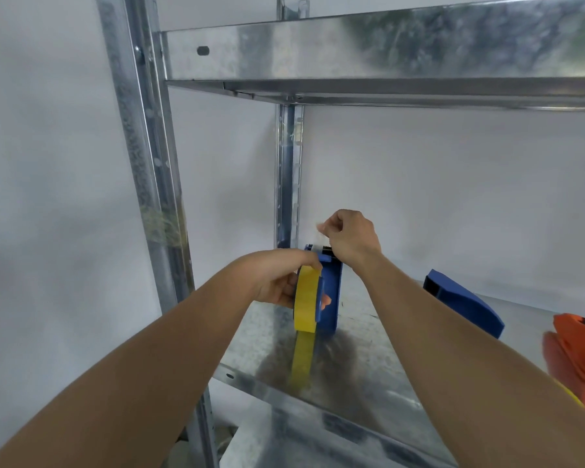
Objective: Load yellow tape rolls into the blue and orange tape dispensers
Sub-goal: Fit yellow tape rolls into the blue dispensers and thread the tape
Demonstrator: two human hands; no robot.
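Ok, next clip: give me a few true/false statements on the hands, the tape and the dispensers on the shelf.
1. The left hand holds the yellow tape roll against a blue dispenser. True.
2. The right hand lies flat on the shelf. False: it is raised above the dispenser, fingers pinched.
3. A second blue dispenser lies to the right. True.
4. The orange dispenser sits on the upper shelf. False: it is at the lower shelf's right edge.

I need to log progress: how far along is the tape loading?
In hand: the left hand holds the yellow tape roll against the upright blue plastic dispenser; the right hand pinches something above its toothed end. Left: a second blue dispenser and the orange dispenser on the metal shelf.
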